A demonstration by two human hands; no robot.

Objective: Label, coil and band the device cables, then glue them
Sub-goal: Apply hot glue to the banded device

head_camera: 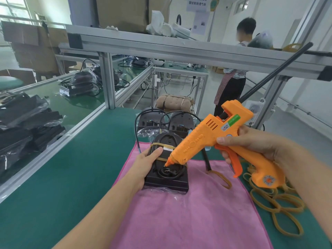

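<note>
- Our right hand [258, 144] grasps the orange glue gun [221, 139], its nozzle angled down, touching the coiled cable [169, 172].
- Our left hand [146, 163] grips the black device [167, 169] at its left edge, thumb on top.
- We see the device sitting on the pink cloth [194, 212], near its far edge.
- Loose rubber bands [276, 200] lie right of the cloth; bare green table [62, 177] lies left.

Pink cloth [188, 212] on the near green tabletop [71, 177], bagged black parts [23, 123] far left, cardboard boxes [122, 11] on the far aluminium shelf [161, 44], person in apron [233, 74] far right
</note>
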